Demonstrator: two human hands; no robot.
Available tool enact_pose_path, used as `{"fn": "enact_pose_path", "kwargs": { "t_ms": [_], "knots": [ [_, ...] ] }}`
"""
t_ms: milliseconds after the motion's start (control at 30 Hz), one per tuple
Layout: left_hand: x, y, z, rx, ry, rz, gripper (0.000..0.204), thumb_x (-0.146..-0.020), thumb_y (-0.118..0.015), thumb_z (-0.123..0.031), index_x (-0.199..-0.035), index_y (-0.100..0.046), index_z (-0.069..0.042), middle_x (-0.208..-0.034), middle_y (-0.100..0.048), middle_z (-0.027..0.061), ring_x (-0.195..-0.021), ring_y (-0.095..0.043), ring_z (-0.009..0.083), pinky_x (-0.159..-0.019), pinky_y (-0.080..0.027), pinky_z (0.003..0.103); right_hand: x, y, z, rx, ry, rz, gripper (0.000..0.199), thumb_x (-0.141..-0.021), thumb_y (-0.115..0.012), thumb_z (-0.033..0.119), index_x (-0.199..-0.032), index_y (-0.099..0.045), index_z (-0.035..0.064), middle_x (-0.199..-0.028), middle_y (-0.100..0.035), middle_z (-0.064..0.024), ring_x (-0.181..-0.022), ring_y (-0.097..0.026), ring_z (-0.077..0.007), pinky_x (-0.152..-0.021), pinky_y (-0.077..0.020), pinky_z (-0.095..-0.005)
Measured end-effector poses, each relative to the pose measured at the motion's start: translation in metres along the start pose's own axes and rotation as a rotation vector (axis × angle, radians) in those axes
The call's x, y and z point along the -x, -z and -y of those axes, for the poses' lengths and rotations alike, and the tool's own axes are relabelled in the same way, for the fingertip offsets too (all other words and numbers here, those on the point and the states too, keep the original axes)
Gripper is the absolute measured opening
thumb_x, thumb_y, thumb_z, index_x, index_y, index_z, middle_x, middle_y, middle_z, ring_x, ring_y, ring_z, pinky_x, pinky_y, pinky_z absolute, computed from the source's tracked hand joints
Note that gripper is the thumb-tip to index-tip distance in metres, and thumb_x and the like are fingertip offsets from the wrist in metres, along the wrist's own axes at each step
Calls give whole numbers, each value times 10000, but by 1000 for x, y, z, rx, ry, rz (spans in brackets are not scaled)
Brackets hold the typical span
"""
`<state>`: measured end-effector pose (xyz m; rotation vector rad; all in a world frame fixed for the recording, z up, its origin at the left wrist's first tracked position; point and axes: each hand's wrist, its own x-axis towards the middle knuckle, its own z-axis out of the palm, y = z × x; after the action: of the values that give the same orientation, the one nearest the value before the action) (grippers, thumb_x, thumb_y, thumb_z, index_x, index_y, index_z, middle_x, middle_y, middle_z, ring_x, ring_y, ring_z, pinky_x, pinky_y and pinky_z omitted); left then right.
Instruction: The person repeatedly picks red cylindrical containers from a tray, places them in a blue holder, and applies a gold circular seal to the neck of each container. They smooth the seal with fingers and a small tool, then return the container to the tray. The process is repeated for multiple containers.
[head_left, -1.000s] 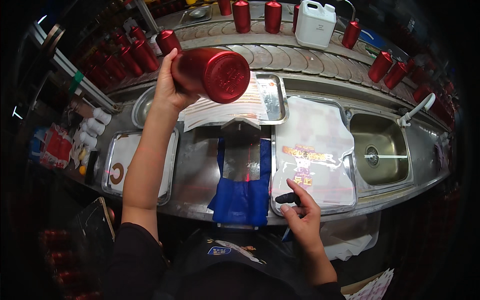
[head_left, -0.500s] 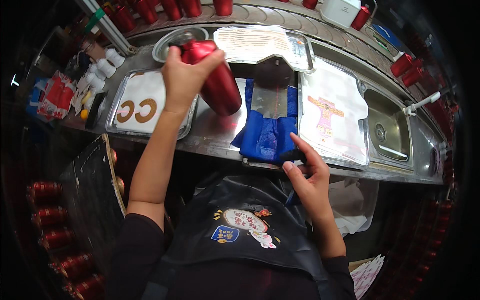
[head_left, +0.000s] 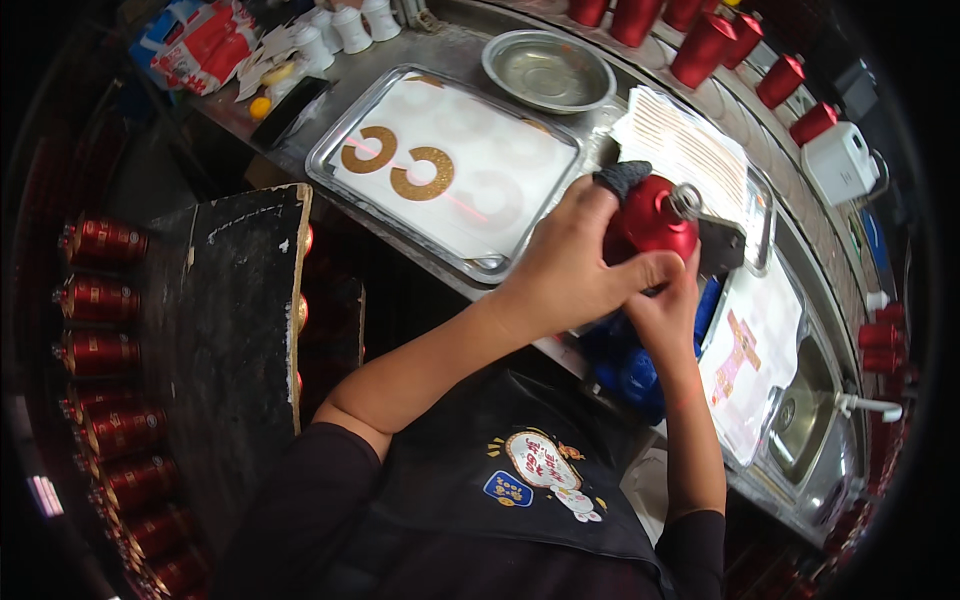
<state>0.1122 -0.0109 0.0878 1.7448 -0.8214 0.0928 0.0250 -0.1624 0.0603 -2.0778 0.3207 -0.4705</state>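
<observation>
A glossy red metal bottle [head_left: 650,218] with a silver cap [head_left: 686,200] lies on its side above the counter's front edge. My left hand [head_left: 565,275] wraps around it from the left, over the top. Beneath it, my right hand [head_left: 662,312] grips its lower side, fingers meeting those of the left hand. A grey cloth piece [head_left: 622,177] sticks out above my left fingers. Just right of the cap stands a dark flat metal piece [head_left: 722,245].
A steel tray [head_left: 322,180] with two gold rings [head_left: 400,165] lies to the left, a steel bowl [head_left: 548,70] behind it. A striped-sheet tray [head_left: 690,145], blue cloth [head_left: 630,370], decal sheet [head_left: 750,355] and sink [head_left: 800,420] lie right. Red bottles [head_left: 705,45] line the back; more [head_left: 100,300] beside a black board [head_left: 225,320].
My left hand brought the red bottle down from above the trays to the counter's front. My right hand left the right tray's edge and took hold of the bottle. The view swung left.
</observation>
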Motion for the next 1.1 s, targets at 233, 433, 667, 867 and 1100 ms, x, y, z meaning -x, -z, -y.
{"fn": "enact_pose_path", "kwargs": {
  "t_ms": [233,433,667,867,1100],
  "knots": [
    [-8,94,89,-713,665,-173,287,-890,-736,-193,-1028,-604,21,-863,-701,143,-898,-669,342,-804,-532,479,-3,13,-4,108,-68,194,766,-661,-909,208,-1307,-543,20,-1240,-612,-137,-1140,-619,-274,-995,-484,-389],
    [2,44,119,-841,316,-75,544,-873,-710,-152,-1337,-541,75,-1191,-611,259,-1144,-524,418,-1017,-433,478,0,13,3,-57,-170,171,745,-675,-918,243,-1291,-571,9,-1286,-591,-144,-1193,-586,-305,-1033,-447,-412],
    [-3,54,110,-531,396,-185,283,-871,-702,-71,-1138,-627,-15,-1103,-666,165,-1134,-568,369,-969,-468,457,2,12,-1,-43,-164,133,744,-694,-910,255,-1311,-574,11,-1338,-549,-168,-1216,-576,-339,-1032,-457,-418],
    [-27,95,151,-885,467,-132,556,-697,-885,-220,-1161,-632,-45,-1131,-666,142,-1148,-569,358,-979,-436,494,-1,15,-3,5,-106,207,751,-686,-908,234,-1321,-574,14,-1345,-547,-158,-1218,-591,-326,-1013,-482,-401],
    [-103,158,210,-985,440,156,689,-640,-914,-341,-1189,-599,-68,-1274,-632,121,-1308,-500,318,-1055,-363,504,-4,17,-1,-34,-83,217,733,-696,-906,200,-1318,-566,11,-1305,-583,-143,-1167,-630,-298,-978,-505,-382]
  ]
}}
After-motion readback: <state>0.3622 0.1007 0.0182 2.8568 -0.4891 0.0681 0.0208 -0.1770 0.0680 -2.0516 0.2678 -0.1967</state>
